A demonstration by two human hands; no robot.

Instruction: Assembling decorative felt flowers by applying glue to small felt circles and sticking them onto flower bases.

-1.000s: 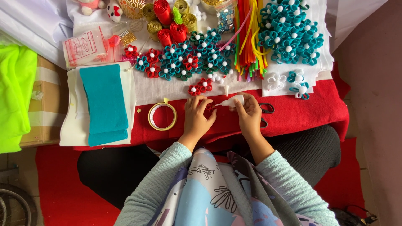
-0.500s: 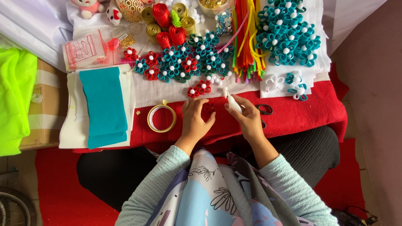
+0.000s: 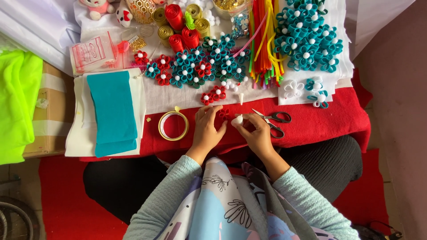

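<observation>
We see a low table (image 3: pixel 338 120) draped in red cloth across the middle of the frame, with a white sheet (image 3: pixel 169 95) laid over its far part. Under it, a red mat (image 3: pixel 66 204) covers the lower left and lower right. At the far left stands a taped cardboard box (image 3: pixel 49 115), with neon-green fabric (image 3: pixel 18 102) beside it. A bare grey-brown floor (image 3: pixel 400 111) fills the right edge. We find soft, even daylight throughout, with no hard shadows.
</observation>
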